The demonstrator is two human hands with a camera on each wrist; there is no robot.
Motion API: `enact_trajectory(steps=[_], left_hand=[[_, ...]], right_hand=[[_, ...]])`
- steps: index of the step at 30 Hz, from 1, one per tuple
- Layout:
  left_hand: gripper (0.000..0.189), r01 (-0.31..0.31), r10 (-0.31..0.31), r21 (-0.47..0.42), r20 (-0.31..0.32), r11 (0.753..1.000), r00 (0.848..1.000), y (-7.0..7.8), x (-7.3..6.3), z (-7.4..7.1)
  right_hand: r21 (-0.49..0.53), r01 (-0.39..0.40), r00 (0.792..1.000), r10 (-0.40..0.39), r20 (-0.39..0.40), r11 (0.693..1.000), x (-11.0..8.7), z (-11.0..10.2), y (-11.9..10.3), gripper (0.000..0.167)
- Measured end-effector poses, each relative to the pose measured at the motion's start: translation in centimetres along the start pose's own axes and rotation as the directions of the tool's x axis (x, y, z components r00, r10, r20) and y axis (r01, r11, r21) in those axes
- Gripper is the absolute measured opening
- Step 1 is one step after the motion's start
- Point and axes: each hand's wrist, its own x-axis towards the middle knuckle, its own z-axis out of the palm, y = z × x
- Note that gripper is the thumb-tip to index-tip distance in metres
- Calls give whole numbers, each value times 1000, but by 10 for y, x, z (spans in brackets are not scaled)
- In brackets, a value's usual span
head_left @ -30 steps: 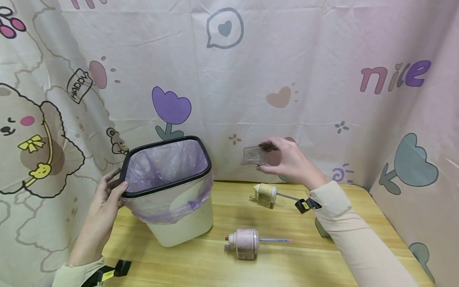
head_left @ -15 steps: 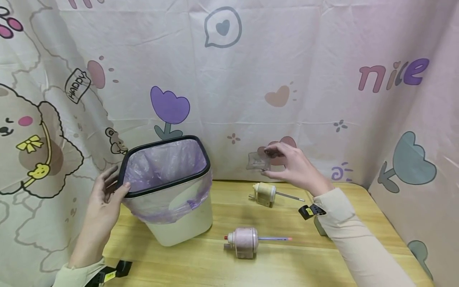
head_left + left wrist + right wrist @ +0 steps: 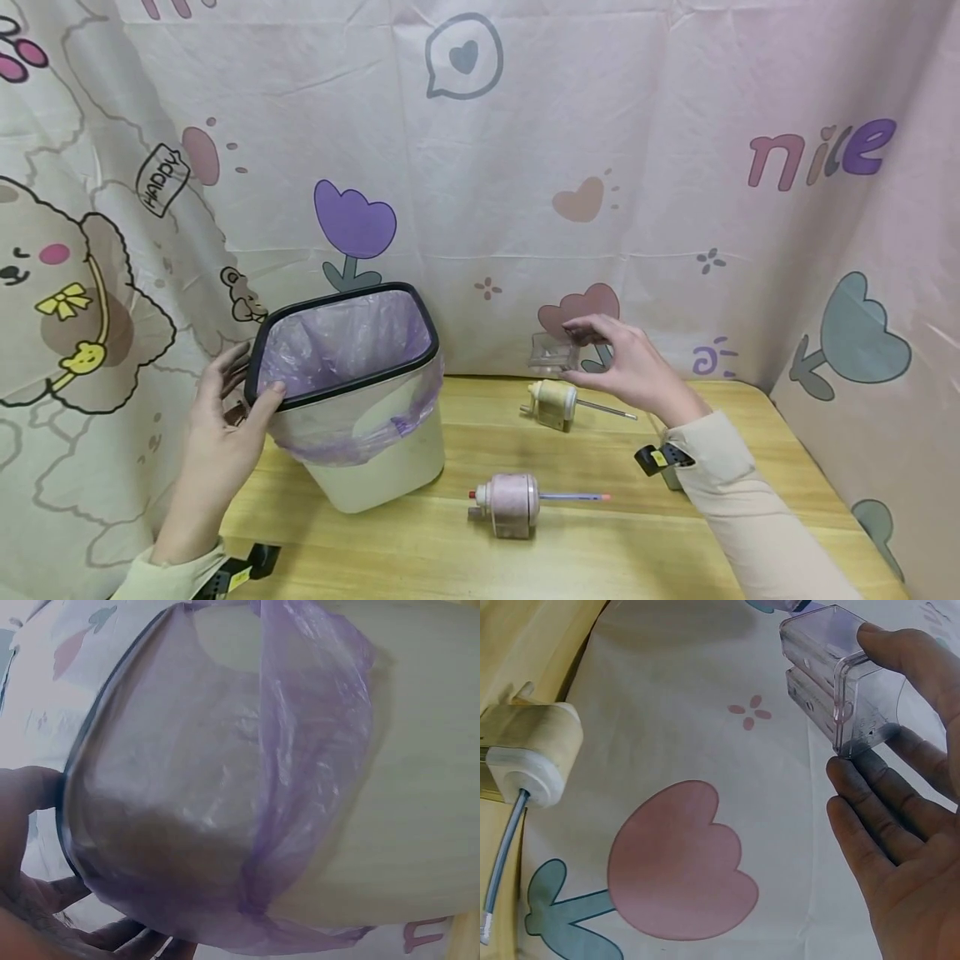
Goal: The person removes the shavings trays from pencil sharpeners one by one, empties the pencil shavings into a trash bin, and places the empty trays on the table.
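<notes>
My right hand (image 3: 630, 371) pinches a small clear plastic shavings drawer (image 3: 552, 354) between thumb and fingertips, in the air near the curtain. Up close in the right wrist view, the drawer (image 3: 836, 675) is see-through, with some dark specks. Below it on the table sits a yellow pencil sharpener (image 3: 553, 406) with a pencil (image 3: 609, 409) in it. My left hand (image 3: 225, 442) holds the black-rimmed corner of a white trash bin (image 3: 375, 487), its thumb on the rim and its fingers round the outside. A purple liner (image 3: 307, 742) folds over the bin's rim.
Nearer the front stands a pink pencil sharpener (image 3: 513, 507) with a pencil (image 3: 573, 497) sticking out rightward. Behind my right forearm a greenish object (image 3: 671, 475) is mostly hidden. A patterned curtain (image 3: 480, 167) closes off the back and sides of the wooden table (image 3: 390, 558).
My right hand has moved down and to the right with the clear drawer, closer to the yellow sharpener. My left thumb has shifted slightly rightward along the bin's rim.
</notes>
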Motion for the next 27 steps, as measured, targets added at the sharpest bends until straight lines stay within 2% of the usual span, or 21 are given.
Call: enact_trajectory(steps=[4,10,14,17,22,25,27], left_hand=[[69,-53,54,75,-16,996,998,10,-4,1],[74,-24,32,208,-34,978,999,19,-8,2],[77,-35,42,209,-27,977,999,24,-10,4],[77,-71,76,200,-19,977,997,28,-11,7],[76,-154,161,236,-9,959,987,35,-13,13],[76,-206,218,250,-22,946,976,37,-14,18],[73,-249,268,255,-39,934,963,38,-15,22]], right_hand=[[-3,-22,1000,22,4,1000,-8,0,4,66],[24,-54,999,54,8,998,-20,0,10,64],[16,-67,998,67,3,998,-29,-2,13,65],[10,-81,997,81,5,997,-35,-3,16,67],[9,-118,993,118,9,993,-46,-2,23,68],[5,-128,992,128,6,992,-52,-1,26,67],[-1,-128,992,128,1,992,-56,0,29,67]])
